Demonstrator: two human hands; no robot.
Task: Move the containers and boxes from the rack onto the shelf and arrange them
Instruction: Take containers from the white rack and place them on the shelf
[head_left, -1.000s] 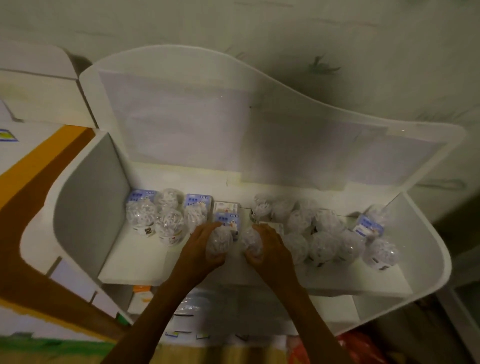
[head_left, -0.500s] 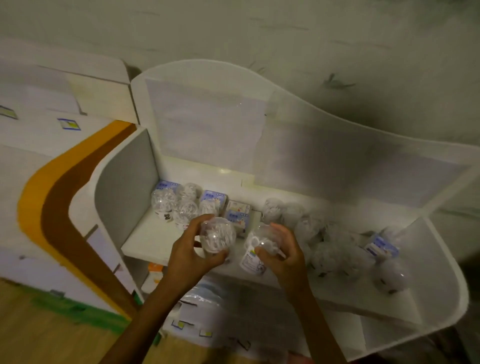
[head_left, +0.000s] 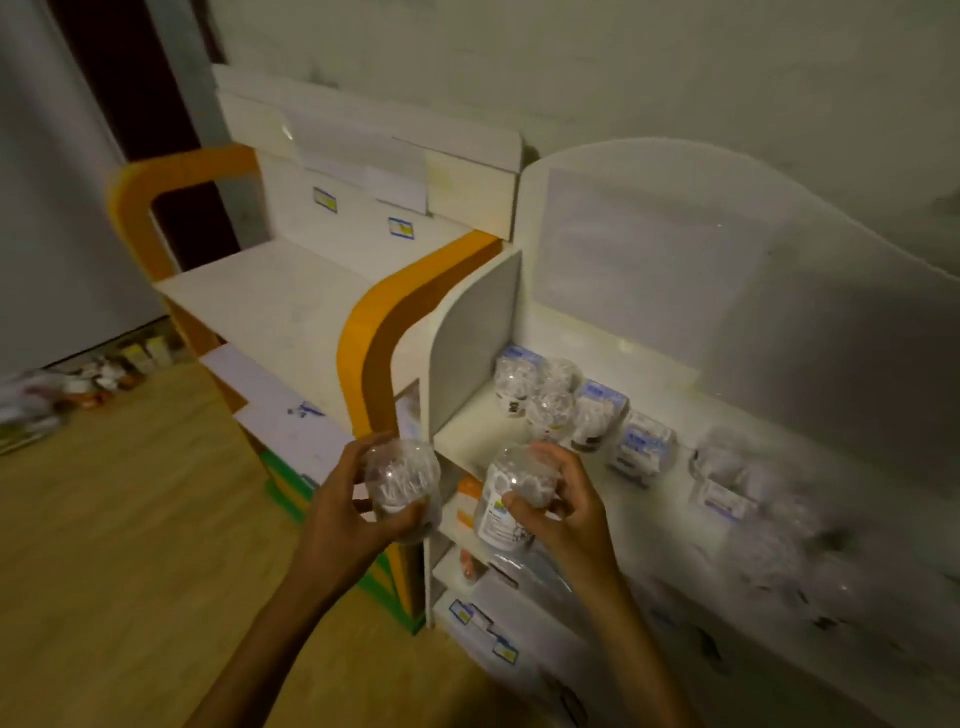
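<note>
While your left hand (head_left: 340, 512) gripped one clear cotton-swab jar (head_left: 402, 486), your right hand (head_left: 563, 506) gripped a second labelled jar (head_left: 511, 496) before the white rack (head_left: 475, 332).

Two bare forearms, no sleeves reaching wrists or elbows. Left hand (head_left: 347, 512) and right hand (head_left: 569, 512) ungloved, without rings, watch or bracelet visible. Short fingernails. Nothing else of the body in view.

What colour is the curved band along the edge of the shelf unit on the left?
Orange, on the curved band; the head view shows it.
</note>
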